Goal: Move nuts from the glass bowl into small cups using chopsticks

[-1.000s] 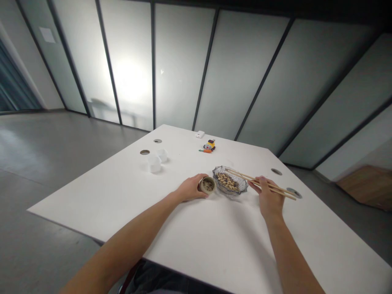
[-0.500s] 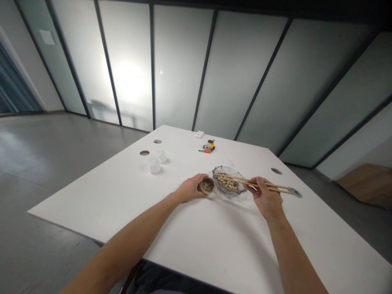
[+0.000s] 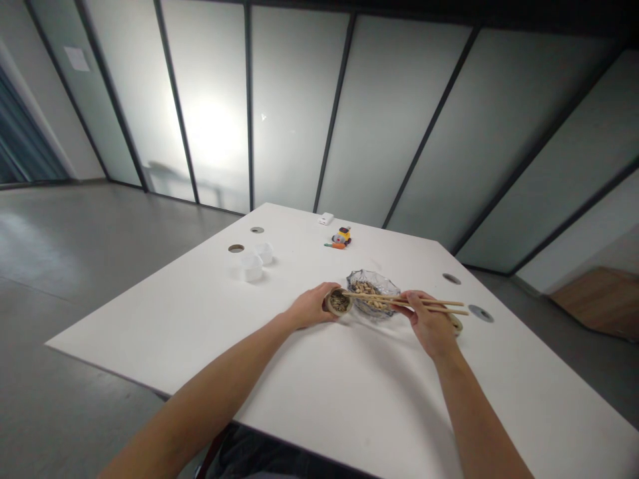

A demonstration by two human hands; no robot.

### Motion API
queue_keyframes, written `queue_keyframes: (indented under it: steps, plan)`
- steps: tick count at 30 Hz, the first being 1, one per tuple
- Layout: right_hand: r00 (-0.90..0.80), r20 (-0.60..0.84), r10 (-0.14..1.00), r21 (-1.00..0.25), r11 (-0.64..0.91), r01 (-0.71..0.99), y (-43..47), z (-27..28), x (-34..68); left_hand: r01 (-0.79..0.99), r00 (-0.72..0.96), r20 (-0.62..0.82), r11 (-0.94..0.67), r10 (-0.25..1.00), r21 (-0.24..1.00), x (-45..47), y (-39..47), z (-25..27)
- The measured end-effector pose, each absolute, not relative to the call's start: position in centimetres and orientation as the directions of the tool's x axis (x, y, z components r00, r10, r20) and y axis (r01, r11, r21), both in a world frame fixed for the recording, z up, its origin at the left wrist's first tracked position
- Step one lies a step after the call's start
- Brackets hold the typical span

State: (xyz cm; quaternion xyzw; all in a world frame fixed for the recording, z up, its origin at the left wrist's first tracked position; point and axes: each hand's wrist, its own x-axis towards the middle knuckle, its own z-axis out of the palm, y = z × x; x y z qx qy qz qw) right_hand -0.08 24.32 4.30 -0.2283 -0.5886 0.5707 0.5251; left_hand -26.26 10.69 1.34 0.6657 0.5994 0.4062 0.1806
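My left hand [image 3: 315, 305] is wrapped round a small round jar [image 3: 330, 311], tilted so that its mouth faces me. Inside lie thin brownish pieces [image 3: 340, 303], perhaps seeds. In my right hand [image 3: 424, 318] is a pair of wooden chopsticks [image 3: 446, 307], with their tips at the jar's mouth. Whether the tips pinch anything is too small to tell. Below the chopsticks stands a clear, fluted glass bowl [image 3: 392, 288], close to the jar's right side. It holds peanuts [image 3: 365, 289] in their shells. A round yellowish item [image 3: 456, 324], partly hidden, lies behind my right wrist.
Two translucent white containers [image 3: 251, 269] stand at the left of the white table [image 3: 299, 372]. Farther back are a yellow and grey toy vehicle [image 3: 343, 235], an orange carrot-like item [image 3: 337, 246] and a white box [image 3: 326, 218]. Round cable holes [image 3: 236, 248] interrupt the tabletop.
My right hand has moved slightly left, carrying the chopstick tips from over the glass bowl to the jar's mouth. My left hand and the jar have stayed in place.
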Motion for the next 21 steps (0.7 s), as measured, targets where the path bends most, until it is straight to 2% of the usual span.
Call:
queue_keyframes:
  steps: [6,9,11,14,17,19,21]
  plan:
    - [-0.329,0.394,0.858,-0.904,0.298,-0.306,24.5,4.5,0.1,0.650,-0.066,0.304,-0.190,0.950,0.736,-26.3,10.7,1.3]
    - [-0.176,0.438,0.882,-0.865,0.361,-0.348,25.2,4.4,0.5,0.661,-0.080,0.304,-0.178,0.949,0.729,-26.3,10.9,1.1]
    - [-0.058,0.457,0.888,-0.853,0.418,-0.313,25.8,4.2,0.8,0.664,-0.084,0.306,-0.175,0.948,0.727,-26.3,10.9,1.0]
    - [0.027,0.506,0.862,-0.860,0.507,-0.058,26.4,3.5,1.1,0.658,-0.079,0.302,-0.178,0.950,0.732,-26.2,10.8,1.2]
    - [0.002,0.623,0.782,-0.760,0.604,0.240,26.4,3.0,1.2,0.646,-0.081,0.296,-0.176,0.952,0.743,-26.1,10.7,1.4]
    - [-0.054,0.692,0.719,-0.673,0.671,0.309,26.2,2.7,0.9,0.639,-0.087,0.286,-0.167,0.954,0.751,-26.1,10.5,1.5]
    - [-0.116,0.720,0.684,-0.632,0.715,0.298,25.9,2.5,0.4,0.633,-0.091,0.275,-0.158,0.957,0.758,-26.0,10.5,1.6]
